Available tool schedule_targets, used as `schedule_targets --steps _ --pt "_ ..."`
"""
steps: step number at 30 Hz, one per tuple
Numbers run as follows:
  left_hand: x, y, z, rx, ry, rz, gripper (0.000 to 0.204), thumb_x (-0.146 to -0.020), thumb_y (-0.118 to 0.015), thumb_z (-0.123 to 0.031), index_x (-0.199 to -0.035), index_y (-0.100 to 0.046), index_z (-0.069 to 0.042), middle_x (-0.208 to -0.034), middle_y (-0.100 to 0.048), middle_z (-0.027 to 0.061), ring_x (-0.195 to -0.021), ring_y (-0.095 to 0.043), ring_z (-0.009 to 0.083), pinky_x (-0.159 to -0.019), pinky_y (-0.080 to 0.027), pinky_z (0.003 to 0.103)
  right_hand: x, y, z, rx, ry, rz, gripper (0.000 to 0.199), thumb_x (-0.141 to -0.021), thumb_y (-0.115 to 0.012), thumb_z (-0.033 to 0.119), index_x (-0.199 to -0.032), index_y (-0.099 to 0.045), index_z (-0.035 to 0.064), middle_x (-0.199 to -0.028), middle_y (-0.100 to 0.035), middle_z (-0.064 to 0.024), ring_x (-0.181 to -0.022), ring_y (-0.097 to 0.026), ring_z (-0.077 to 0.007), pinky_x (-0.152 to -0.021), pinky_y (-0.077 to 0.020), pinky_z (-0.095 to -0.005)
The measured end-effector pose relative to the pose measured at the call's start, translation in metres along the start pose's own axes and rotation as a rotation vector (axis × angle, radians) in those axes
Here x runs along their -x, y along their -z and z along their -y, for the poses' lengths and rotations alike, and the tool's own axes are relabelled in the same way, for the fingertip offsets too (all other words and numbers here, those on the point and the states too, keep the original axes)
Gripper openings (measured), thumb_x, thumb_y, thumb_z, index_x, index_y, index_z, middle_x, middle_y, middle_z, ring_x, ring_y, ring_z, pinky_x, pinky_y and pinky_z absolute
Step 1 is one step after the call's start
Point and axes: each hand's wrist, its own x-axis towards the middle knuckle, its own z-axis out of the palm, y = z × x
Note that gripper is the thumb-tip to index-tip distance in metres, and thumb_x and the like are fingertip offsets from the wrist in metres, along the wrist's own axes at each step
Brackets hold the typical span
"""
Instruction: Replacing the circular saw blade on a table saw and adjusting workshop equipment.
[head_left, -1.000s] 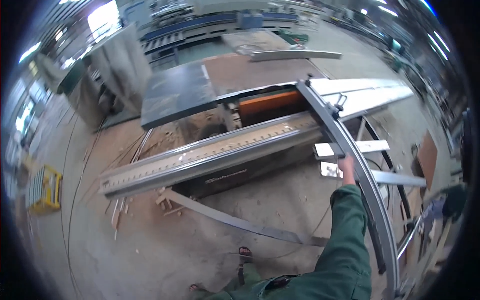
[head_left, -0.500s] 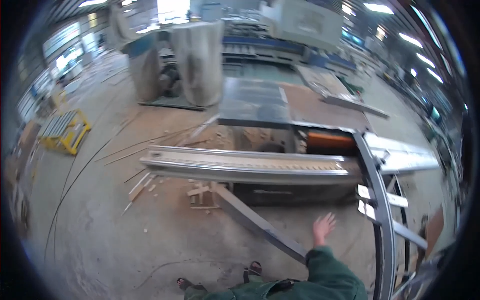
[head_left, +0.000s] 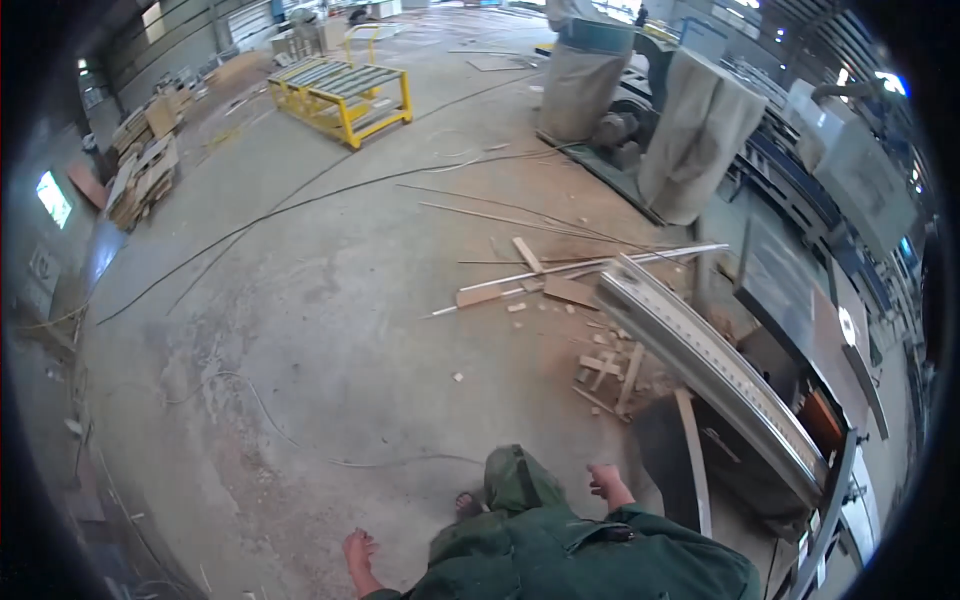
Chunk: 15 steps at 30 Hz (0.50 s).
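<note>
My left hand (head_left: 360, 550) hangs over the bare concrete floor at the lower edge, fingers loosely bent and nothing in it. Out in front of my body on the other side is my right hand (head_left: 605, 482), also empty, its fingers slightly curled and apart. The nearest thing to it is the dark side of a saw machine with a grey bar (head_left: 692, 455) slanting down it. Above that runs the machine's long silver sliding rail (head_left: 715, 385). Neither hand touches anything.
Wood offcuts (head_left: 605, 370) and thin strips (head_left: 560, 268) lie in sawdust beside the rail. A dust collector with cloth bags (head_left: 690, 140) stands beyond. Farther left are a yellow roller cart (head_left: 345, 95) and stacked boards (head_left: 148, 180). Cables (head_left: 270, 212) cross the floor.
My view has swung left, so the saw machine now sits at the right. My right hand, spread beside the rail before, is lower and more curled. My left hand has come into view.
</note>
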Motion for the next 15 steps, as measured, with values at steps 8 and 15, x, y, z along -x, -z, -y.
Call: schedule_targets --steps 8,15 --pt "-0.121 -0.020 -0.160 -0.003 0.117 0.027 0.043 -0.096 -0.054 -0.042 -0.104 -0.060 0.001 -0.085 -0.067 0.0143 -0.062 -0.069 0.0301 -0.047 -0.047 0.039 -0.039 -0.146 0.213 -0.189 0.017 0.207 0.018 -0.089 -0.061 0.019 -0.091 -0.060 0.0011 -0.081 -0.061 -0.0123 -0.064 -0.062 -0.0312 -0.054 -0.0509 -0.0429" --pt "-0.268 -0.109 -0.411 -0.093 -0.055 0.062 0.053 -0.095 -0.055 -0.049 -0.115 -0.060 0.000 -0.106 -0.065 0.0122 -0.083 -0.065 0.0265 -0.072 -0.048 0.044 -0.126 -0.278 0.422 -0.142 -0.097 0.290 0.009 -0.092 -0.054 0.016 -0.096 -0.057 0.0082 -0.077 -0.057 -0.0116 -0.060 -0.056 -0.0230 -0.047 -0.0449 -0.0368"
